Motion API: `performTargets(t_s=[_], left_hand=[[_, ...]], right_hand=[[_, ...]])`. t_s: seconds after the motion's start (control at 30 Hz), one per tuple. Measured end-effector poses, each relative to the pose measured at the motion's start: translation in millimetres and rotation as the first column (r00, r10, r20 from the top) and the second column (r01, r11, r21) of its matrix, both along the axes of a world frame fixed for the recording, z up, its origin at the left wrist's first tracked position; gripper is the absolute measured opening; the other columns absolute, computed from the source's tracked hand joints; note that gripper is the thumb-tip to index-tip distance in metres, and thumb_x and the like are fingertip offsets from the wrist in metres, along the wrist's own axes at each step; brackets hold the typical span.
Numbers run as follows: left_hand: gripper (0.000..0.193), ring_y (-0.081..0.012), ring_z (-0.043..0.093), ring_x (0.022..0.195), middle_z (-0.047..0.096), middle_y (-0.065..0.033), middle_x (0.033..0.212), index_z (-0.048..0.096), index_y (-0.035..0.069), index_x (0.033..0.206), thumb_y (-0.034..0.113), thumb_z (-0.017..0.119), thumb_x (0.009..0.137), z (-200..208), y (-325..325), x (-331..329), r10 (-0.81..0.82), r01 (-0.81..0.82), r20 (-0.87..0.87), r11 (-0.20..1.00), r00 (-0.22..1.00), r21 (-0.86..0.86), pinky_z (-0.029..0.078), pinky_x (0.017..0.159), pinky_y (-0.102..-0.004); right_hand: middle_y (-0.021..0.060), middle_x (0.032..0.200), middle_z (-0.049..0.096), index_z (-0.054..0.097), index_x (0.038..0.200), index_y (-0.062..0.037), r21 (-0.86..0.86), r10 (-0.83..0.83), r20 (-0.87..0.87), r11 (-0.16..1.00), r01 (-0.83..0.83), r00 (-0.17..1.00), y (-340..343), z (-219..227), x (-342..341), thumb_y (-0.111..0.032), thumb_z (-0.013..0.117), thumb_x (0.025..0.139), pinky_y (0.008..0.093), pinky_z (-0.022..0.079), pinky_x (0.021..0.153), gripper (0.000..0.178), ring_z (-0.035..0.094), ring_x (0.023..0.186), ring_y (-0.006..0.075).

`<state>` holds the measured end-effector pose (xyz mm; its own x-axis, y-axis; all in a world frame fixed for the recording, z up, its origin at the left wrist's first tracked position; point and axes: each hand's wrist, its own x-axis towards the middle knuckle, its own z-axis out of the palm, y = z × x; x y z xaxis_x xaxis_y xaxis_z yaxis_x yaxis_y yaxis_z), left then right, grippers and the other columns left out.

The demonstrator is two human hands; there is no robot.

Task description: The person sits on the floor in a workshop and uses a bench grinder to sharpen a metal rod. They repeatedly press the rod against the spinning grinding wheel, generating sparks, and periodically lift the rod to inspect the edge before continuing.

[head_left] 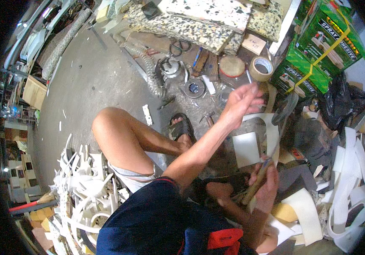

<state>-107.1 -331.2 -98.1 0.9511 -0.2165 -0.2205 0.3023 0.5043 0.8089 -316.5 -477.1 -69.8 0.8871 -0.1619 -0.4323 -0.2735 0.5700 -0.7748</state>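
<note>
My left hand (244,104) is raised in front of me with fingers loosely stretched to the right, slightly blurred, and nothing visible in it. Lower down at the right, my right hand (268,185) is closed around the wooden handle (254,190) of a knife. Its long thin blade (281,129) points up and away from me, to the right of my left hand. On the floor beneath lie a white rectangular sheet piece (246,149) and a curved white cutout (272,132). A hammer (208,118) rests near my sandaled foot (181,127).
A tape roll (261,69), a red-rimmed round tin (232,66), scissors (179,47) and a flexible hose (150,72) lie ahead. Speckled foam slabs (182,29) are stacked behind them. Green boxes (318,46) stand far right. White offcuts pile at left (84,187) and right.
</note>
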Motion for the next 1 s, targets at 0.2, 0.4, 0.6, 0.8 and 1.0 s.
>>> performTargets(t_s=[0.2, 0.4, 0.6, 0.8, 1.0], left_hand=[[0.049, -0.0204, 0.072, 0.081, 0.071, -0.0144, 0.106, 0.052, 0.001, 0.136, 0.027, 0.064, 0.097, 12, 36, -56, -0.211, 0.213, -0.031, 0.974, 0.977, 0.075, 0.06, 0.065, -0.03], [0.037, -0.0196, 0.072, 0.065, 0.073, -0.0128, 0.09, 0.062, 0.0, 0.123, 0.014, 0.071, 0.09, 28, 58, -67, -0.204, 0.207, -0.051, 0.977, 0.978, 0.044, 0.058, 0.053, -0.0281], [0.032, -0.0188, 0.071, 0.063, 0.073, -0.012, 0.089, 0.063, 0.0, 0.117, 0.009, 0.072, 0.088, 40, 75, -73, -0.173, 0.175, -0.057, 0.984, 0.983, 0.034, 0.058, 0.051, -0.029], [0.031, -0.019, 0.071, 0.064, 0.073, -0.0111, 0.093, 0.063, 0.0, 0.115, 0.01, 0.073, 0.088, 43, 92, -77, -0.138, 0.141, -0.073, 0.989, 0.988, 0.038, 0.059, 0.052, -0.0296], [0.028, -0.0189, 0.071, 0.067, 0.072, -0.0109, 0.094, 0.063, 0.001, 0.113, 0.014, 0.072, 0.089, 42, 110, -82, -0.118, 0.126, -0.115, 0.99, 0.986, 0.062, 0.059, 0.054, -0.0302]], right_hand=[[0.0055, 0.084, 0.057, 0.054, 0.132, -0.0014, 0.433, 0.366, 0.076, 0.826, -0.361, 0.927, 19, -44, -54, -0.048, 0.05, 0.1, 0.032, 0.048, 0.058, 0.057, 0.055, 0.07, 0.0175], [0.0054, 0.088, 0.058, 0.051, 0.135, 0.0023, 0.448, 0.433, 0.116, 0.781, -0.436, 0.894, 31, -34, -67, -0.054, 0.052, 0.098, 0.0295, 0.046, 0.055, 0.068, 0.054, 0.065, 0.0156], [0.0046, 0.085, 0.055, 0.049, 0.134, 0.0053, 0.322, 0.431, 0.17, 0.825, -0.464, 0.886, 55, -10, -68, -0.055, 0.052, 0.098, 0.0261, 0.044, 0.05, 0.07, 0.051, 0.062, 0.0127], [0.0049, 0.085, 0.056, 0.051, 0.131, 0.0083, 0.263, 0.455, 0.138, 0.839, -0.475, 0.88, 67, 3, -65, -0.053, 0.054, 0.097, 0.0254, 0.043, 0.049, 0.071, 0.051, 0.062, 0.0115], [0.0052, 0.076, 0.058, 0.054, 0.128, 0.0089, 0.167, 0.427, 0.027, 0.889, -0.426, 0.904, 79, 15, -69, -0.051, 0.054, 0.098, 0.027, 0.045, 0.047, 0.067, 0.053, 0.057, 0.0126]])
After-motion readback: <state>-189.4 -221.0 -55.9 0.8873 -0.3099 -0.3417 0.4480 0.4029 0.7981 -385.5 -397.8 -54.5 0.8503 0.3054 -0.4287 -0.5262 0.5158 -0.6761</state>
